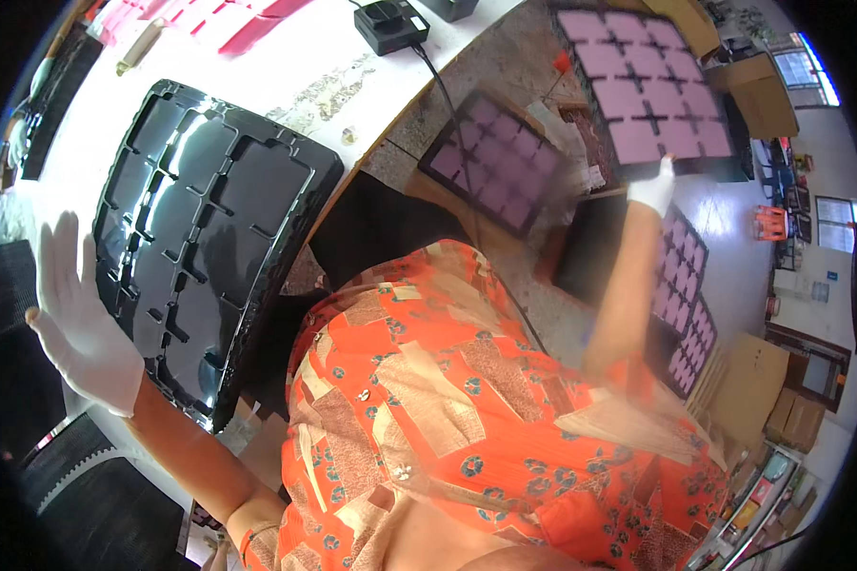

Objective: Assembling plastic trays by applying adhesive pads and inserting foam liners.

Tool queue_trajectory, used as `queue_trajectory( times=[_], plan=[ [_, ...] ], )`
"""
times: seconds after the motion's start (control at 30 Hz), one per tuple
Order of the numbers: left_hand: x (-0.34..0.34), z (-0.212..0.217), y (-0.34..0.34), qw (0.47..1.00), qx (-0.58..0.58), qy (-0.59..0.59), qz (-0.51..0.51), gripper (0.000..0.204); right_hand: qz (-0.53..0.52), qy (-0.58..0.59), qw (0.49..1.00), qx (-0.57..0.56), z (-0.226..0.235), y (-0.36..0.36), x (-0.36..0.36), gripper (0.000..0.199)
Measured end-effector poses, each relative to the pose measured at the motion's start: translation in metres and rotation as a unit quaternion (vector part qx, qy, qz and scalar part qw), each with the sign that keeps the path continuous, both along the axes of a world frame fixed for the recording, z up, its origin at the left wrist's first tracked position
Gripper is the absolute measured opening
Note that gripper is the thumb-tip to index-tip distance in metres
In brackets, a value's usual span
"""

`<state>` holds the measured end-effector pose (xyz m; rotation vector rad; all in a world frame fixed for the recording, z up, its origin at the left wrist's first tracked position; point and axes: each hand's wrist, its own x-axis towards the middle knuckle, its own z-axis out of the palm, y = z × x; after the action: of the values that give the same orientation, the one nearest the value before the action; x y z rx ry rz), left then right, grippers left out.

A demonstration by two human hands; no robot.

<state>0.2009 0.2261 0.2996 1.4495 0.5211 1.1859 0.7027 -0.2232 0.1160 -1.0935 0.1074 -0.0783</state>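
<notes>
Our right grip [653,187] pinches the near edge of the tray of pink pads [649,90] stacked beside the tabletop [286,71]. Our left grip [78,319] hovers open beside the empty black tray [214,238]. Thin, light, flexible; we judge edge support best.

White table [286,71] carries an empty black tray [209,238]; pink sheets [229,21].

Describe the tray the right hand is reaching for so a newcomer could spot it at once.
Start at the white table on the left, then look right, past its edge, toward the floor side. At the top right sits a black tray filled with pink squares, and the gloved right hand touches its near edge. Unlike the empty glossy black tray on the table, its pockets are full, and it is the sharpest and topmost of the pink-filled trays.
</notes>
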Motion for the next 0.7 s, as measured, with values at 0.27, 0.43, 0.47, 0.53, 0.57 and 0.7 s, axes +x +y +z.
queue_trajectory(
  times=[0.27, 0.43, 0.47, 0.53, 0.57, 0.7],
  plan=[
    [-0.067, -0.017, -0.012, 0.981, -0.042, 0.067, 0.178, 0.073, 0.133, 0.272, 0.953, -0.032, -0.19, -0.012, -0.046, 0.038],
    [-0.106, -0.042, -0.005, 0.981, -0.094, 0.086, 0.144, 0.071, 0.127, 0.298, 0.942, -0.089, -0.279, -0.043, -0.042, 0.041],
    [-0.11, -0.045, -0.009, 0.979, -0.096, 0.093, 0.152, 0.071, 0.125, 0.319, 0.936, -0.084, -0.288, -0.042, -0.044, 0.042],
    [-0.112, -0.045, -0.024, 0.973, -0.119, 0.065, 0.185, 0.071, 0.014, 0.333, 0.927, -0.174, -0.26, 0.011, -0.064, 0.038],
    [-0.11, -0.044, -0.027, 0.971, -0.147, 0.032, 0.188, 0.071, -0.005, 0.36, 0.919, -0.158, -0.273, 0.002, -0.058, 0.041],
    [-0.09, -0.035, -0.026, 0.96, -0.194, -0.003, 0.201, 0.072, -0.031, 0.342, 0.895, -0.284, -0.351, -0.077, -0.028, 0.045]
  ],
)
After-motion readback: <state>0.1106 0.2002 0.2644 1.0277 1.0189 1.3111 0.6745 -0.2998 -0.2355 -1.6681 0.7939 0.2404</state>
